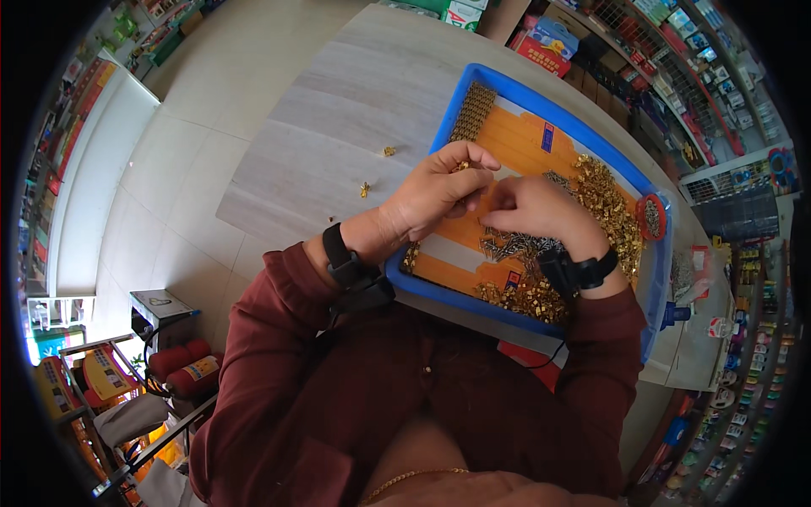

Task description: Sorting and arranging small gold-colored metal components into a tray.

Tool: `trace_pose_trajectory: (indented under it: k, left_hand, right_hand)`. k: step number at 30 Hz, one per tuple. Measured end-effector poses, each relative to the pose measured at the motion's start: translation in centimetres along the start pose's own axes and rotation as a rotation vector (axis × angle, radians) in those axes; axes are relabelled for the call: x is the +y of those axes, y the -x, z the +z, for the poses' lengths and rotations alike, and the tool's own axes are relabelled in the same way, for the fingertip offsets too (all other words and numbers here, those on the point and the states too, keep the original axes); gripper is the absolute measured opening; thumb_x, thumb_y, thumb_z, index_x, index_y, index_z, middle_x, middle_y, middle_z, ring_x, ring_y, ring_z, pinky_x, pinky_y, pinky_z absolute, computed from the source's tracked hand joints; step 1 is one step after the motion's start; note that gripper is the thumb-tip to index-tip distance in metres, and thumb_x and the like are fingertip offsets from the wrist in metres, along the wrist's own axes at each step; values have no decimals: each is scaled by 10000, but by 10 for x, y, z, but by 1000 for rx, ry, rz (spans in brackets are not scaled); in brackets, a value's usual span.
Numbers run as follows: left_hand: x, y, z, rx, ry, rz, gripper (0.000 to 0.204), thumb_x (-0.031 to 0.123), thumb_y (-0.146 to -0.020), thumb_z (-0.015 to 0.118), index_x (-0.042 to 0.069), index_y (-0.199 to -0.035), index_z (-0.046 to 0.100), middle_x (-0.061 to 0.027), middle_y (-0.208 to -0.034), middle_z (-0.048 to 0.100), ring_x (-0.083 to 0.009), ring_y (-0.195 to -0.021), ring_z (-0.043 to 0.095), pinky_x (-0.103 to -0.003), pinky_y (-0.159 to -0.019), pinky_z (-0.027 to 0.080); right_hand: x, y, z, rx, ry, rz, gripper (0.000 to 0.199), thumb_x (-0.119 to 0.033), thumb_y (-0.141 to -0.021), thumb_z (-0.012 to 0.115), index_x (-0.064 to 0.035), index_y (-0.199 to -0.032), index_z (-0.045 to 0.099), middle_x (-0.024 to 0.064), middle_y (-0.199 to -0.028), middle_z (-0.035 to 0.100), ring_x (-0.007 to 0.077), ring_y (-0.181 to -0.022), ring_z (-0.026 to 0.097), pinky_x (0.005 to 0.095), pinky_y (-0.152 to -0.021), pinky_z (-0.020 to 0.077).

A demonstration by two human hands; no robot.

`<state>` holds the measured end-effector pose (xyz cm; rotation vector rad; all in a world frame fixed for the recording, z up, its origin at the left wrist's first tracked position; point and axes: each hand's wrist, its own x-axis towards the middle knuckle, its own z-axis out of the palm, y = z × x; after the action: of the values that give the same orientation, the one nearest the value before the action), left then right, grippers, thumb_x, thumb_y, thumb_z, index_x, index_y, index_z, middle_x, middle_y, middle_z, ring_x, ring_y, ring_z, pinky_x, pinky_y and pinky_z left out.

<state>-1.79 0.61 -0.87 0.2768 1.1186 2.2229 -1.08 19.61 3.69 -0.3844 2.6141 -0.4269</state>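
Both my hands meet above a blue plastic tray (454,101). My left hand (435,193) is curled closed around a small gold-coloured metal piece (462,166) that shows between thumb and forefinger. Just to the right, my right hand (545,207) has its thumb and fingertips pinched together; whatever they hold is hidden. Beneath the right hand lies a heap of silver screw-like pieces (511,245). Loose gold metal pieces (604,194) are piled along the tray's right side, with more near its front edge. Small brass-coloured pieces (475,110) stand in tight rows in the far left corner.
Orange printed cardboard (515,148) lines the tray. A red round dish (650,216) of small silver parts sits at its right edge. On the grey table (329,110) lie a few loose gold pieces (389,151). Stocked shelves (684,84) stand beyond; red cylinders (194,372) are at lower left.
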Motion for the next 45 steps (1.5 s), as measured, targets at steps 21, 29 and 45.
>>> trace_pose_trajectory:
  k: [21,29,45]
  left_hand:
    - [1,1,0,-6,-88,-26,130,79,-914,528,56,-1040,547,-56,-887,606,-55,-620,531,-151,-432,355]
    - [0,1,2,28,-103,-33,167,80,-900,555,74,-1056,496,-56,-876,601,-54,-622,521,-152,-437,349]
    - [1,1,2,104,-31,24,144,109,-900,586,70,-1031,542,2,-883,560,-39,-675,519,-135,-476,358]
  right_hand:
    - [15,1,12,25,36,-121,157,-225,-655,642,-95,-743,659,76,-657,628,256,-627,617,341,-586,477]
    - [7,13,-7,233,-388,-125,160,-176,-733,644,-43,-821,648,53,-702,652,145,-677,637,262,-620,486]
    - [-10,13,1,474,-965,-313,116,-86,-891,603,-11,-977,623,5,-850,648,58,-776,605,198,-675,481]
